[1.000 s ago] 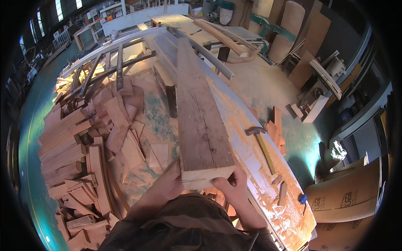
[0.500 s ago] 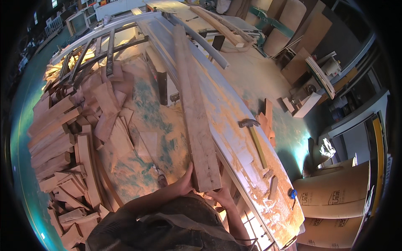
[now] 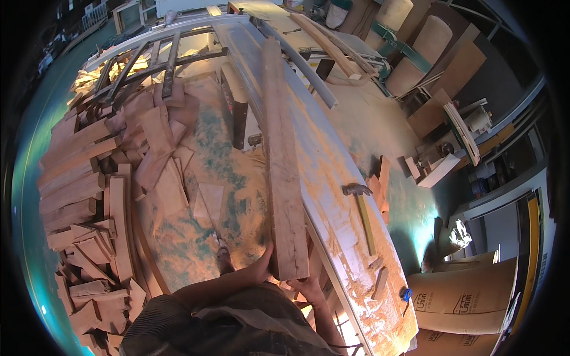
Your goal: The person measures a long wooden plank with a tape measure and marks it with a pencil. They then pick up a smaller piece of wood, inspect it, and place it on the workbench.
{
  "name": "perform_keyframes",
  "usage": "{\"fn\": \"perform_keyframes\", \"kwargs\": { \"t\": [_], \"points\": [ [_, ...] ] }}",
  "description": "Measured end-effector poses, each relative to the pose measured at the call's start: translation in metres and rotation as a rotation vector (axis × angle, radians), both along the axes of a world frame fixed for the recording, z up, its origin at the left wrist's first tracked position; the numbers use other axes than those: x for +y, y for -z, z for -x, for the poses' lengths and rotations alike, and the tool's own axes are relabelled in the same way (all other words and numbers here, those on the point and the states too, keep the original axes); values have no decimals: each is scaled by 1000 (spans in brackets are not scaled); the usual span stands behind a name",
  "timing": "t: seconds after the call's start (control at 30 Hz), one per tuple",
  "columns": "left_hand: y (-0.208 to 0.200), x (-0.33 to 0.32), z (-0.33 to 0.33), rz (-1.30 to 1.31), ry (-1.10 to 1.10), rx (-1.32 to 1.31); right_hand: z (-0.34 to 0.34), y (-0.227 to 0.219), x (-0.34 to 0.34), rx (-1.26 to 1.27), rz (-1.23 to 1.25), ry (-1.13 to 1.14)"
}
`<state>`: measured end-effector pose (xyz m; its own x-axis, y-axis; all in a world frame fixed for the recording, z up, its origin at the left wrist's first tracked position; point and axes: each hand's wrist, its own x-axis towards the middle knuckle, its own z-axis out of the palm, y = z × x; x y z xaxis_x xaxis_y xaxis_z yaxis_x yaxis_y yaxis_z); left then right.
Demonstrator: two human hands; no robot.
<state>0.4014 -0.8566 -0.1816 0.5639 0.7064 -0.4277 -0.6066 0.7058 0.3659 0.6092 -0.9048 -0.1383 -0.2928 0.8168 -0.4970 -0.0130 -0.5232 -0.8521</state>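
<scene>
With the clock centred on the middle of the head view, a long board (image 3: pixel 282 154) is stretched from twelve o'clock down to six, where its near end is held in front of the body. At six o'clock, the left edge of that end is gripped by the left hand (image 3: pixel 261 266); its thumb side is laid along the wood, and most of its fingers are hidden. The bottom right corner is held by the right hand (image 3: pixel 308 286), whose fingers are bent at the end; how far they are spread cannot be told.

Much of the board is seen over a sawdust-strewn table (image 3: pixel 320 196); whether it is touched along its length cannot be told. On the table, a hammer (image 3: pixel 365 224) is laid at four o'clock, and a short stick (image 3: pixel 380 283) and a blue tape measure (image 3: pixel 405 293) are placed near each other between four and five. Wood scraps (image 3: pixel 74 196) are heaped around nine o'clock, below a dark rack (image 3: pixel 172 65) set between ten and eleven. Cardboard boxes (image 3: pixel 469 291) are stacked at four, beyond the table.
</scene>
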Motion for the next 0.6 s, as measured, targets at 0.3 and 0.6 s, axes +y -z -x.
{"fn": "perform_keyframes", "kwargs": {
  "t": [0.3, 0.6],
  "points": [
    [15, 3, 4, 27, 67, -25, -12, 7, 4, -14, -99, -90],
    [10, 4, 15, 60, 117, -62, -7, 11, -4, 40, -102, 33]
  ]
}}
